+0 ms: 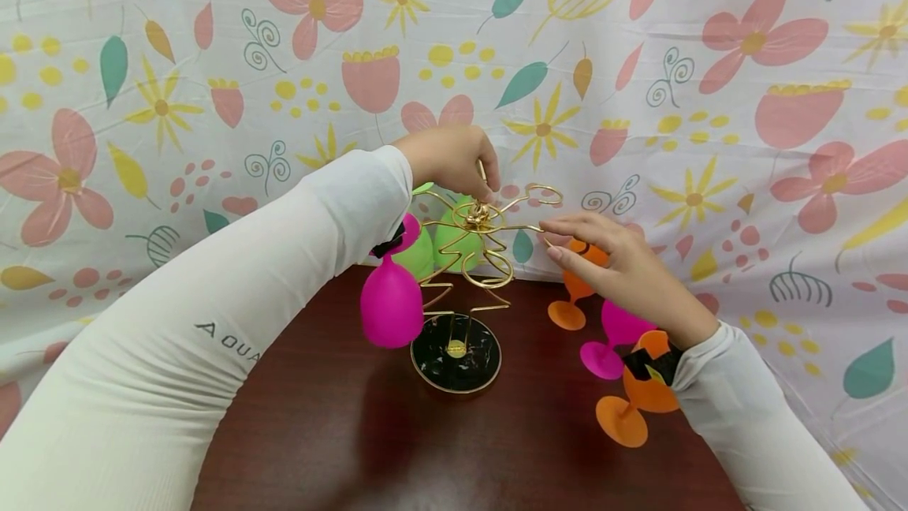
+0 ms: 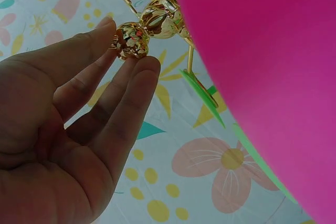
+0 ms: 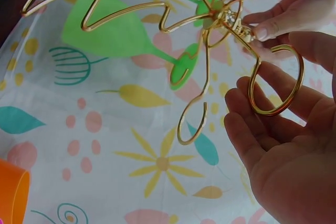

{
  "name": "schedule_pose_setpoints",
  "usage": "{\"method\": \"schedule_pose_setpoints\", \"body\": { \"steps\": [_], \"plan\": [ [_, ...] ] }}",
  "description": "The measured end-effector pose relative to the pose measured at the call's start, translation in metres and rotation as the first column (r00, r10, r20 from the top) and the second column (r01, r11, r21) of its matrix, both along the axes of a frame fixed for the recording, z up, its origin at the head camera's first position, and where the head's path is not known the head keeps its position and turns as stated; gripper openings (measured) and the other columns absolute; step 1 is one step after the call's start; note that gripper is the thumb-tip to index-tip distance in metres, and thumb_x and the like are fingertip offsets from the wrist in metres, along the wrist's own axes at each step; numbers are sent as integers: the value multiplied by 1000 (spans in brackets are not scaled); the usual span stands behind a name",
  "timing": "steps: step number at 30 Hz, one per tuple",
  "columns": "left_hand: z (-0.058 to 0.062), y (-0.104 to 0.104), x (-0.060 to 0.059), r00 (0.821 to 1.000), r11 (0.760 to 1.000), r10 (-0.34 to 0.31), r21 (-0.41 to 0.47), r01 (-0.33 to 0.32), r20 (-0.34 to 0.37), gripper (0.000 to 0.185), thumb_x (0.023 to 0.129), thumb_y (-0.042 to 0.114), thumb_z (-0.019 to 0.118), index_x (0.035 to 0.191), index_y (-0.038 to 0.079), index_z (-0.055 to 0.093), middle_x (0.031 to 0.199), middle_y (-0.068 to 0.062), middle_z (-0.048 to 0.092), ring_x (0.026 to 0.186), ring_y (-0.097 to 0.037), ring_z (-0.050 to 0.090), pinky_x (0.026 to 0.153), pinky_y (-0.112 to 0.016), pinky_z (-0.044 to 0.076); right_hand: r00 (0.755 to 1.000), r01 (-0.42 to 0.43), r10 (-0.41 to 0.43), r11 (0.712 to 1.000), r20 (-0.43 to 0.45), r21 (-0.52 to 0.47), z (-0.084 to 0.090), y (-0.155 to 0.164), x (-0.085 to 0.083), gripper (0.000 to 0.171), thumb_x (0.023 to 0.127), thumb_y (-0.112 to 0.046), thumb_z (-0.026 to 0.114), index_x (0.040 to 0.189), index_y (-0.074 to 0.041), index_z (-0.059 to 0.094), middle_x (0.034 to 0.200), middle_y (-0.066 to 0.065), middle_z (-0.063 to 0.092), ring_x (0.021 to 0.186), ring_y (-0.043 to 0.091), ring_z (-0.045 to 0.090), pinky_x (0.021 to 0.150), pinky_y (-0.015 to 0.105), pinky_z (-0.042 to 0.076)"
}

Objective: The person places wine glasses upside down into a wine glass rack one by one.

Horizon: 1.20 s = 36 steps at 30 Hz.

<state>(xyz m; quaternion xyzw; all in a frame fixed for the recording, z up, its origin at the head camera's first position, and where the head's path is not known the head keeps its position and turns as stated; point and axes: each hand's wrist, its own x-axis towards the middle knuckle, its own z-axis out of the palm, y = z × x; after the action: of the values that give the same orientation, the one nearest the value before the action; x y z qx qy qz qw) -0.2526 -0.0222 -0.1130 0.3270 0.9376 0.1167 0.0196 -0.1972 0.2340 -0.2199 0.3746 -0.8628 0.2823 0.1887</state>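
Pinching the gold knob [image 2: 131, 40], the left hand [image 1: 450, 160] steadies the stiff, light wire rack [image 1: 464, 274]; the right hand [image 1: 613, 262] lies flat, holding nothing.

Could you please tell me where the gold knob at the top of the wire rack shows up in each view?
Head: gold knob at centre, under the left hand.
Left wrist: top centre, pinched by fingertips.
Right wrist: upper right, by fingertips.
Shared landmark: the wire rack.
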Motion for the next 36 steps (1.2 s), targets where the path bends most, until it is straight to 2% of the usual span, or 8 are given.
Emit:
{"method": "schedule_pose_setpoints", "body": {
  "steps": [6, 11, 15, 23, 36],
  "plan": [
    [1, 0, 2, 1000, 1000, 18, -19, -18, -26, 22, 87, 31, 73, 103, 15, 76, 114, 3, 64, 100, -16, 55, 83, -30, 47, 1000, 6, -6, 1000, 22, -14, 2, 0, 2, 40, 98, -13, 61, 137, -23, 58, 138, -5, 52, 127, 12, 45, 96, 15, 38],
    [1, 2, 5, 999, 999, 20, -30, -21, -34, 24, 87, 33, 72, 103, 16, 73, 112, 3, 63, 96, -16, 55, 79, -30, 46, 1000, -14, 13, 999, -12, -39, 2, -3, 0, 42, 97, -9, 61, 137, -21, 58, 137, -3, 54, 126, 13, 48, 99, 16, 38],
    [1, 4, 6, 999, 999, 26, -38, -27, -34, 22, 88, 30, 72, 103, 15, 73, 110, 2, 63, 95, -17, 54, 78, -29, 46, 999, -25, 24, 999, -21, -21, 2, -5, -3, 39, 96, -9, 62, 134, -20, 61, 133, -3, 58, 123, 11, 50, 96, 16, 40],
    [0, 3, 5, 999, 999, 41, -14, -41, -16, 19, 88, 28, 73, 101, 14, 74, 108, 2, 64, 94, -17, 55, 79, -30, 47, 1000, 8, -7, 1000, 28, -2, 1, -7, -3, 37, 97, -16, 62, 134, -25, 61, 131, -7, 59, 118, 8, 51, 92, 16, 42],
    [1, 3, 3, 1000, 999, 30, -17, -30, -10, 19, 88, 26, 74, 102, 14, 75, 110, 2, 64, 96, -17, 54, 80, -30, 46, 1000, -16, 16, 1000, 20, -21, 0, -8, 2, 40, 96, -12, 65, 133, -24, 61, 128, -5, 60, 108, 8, 56, 85, 17, 46]
  ]
}}
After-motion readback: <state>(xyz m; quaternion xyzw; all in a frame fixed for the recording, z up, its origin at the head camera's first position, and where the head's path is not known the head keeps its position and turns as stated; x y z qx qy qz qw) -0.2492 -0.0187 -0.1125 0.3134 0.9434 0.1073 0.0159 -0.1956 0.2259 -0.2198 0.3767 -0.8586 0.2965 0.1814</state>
